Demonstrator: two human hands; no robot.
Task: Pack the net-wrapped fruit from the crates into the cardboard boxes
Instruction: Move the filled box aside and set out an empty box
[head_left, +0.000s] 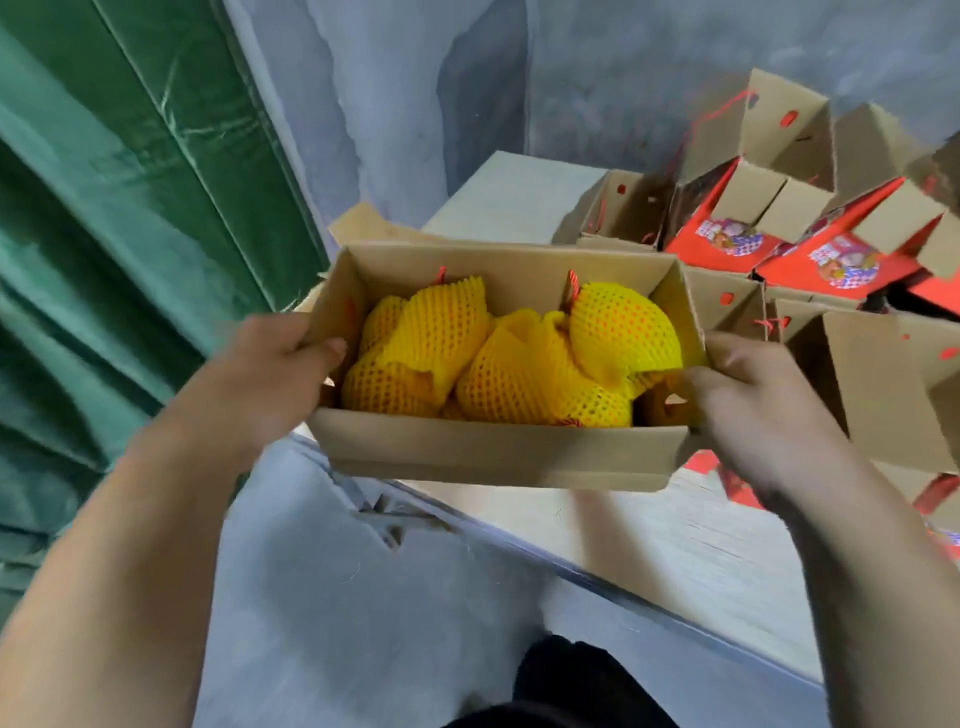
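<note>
Head view only. Box (498, 447) sits between both hands, held up over the near corner of the desk (649, 540), top open, flaps out. Net-wrapped fruit (519, 353) fills it, yellow mesh, several pieces packed tight, red cord at the back wall.

Edges: box's left end is just beside the green curtain (104, 234); grey floor (337, 597) shows below it. Right end is close to a crowd of other boxes (810, 208), red printed and plain brown, flaps up, on the desk. A bare strip of desk shows behind the held box, left of that crowd.

Left hand (270, 374) grips the left end wall, thumb hooked over the rim inside, fingers outside. Right hand (748, 400) grips the right end wall, thumb inside by the fruit, fingers wrapped outside. Both forearms reach forward, elbows out. Frame is motion-blurred.
</note>
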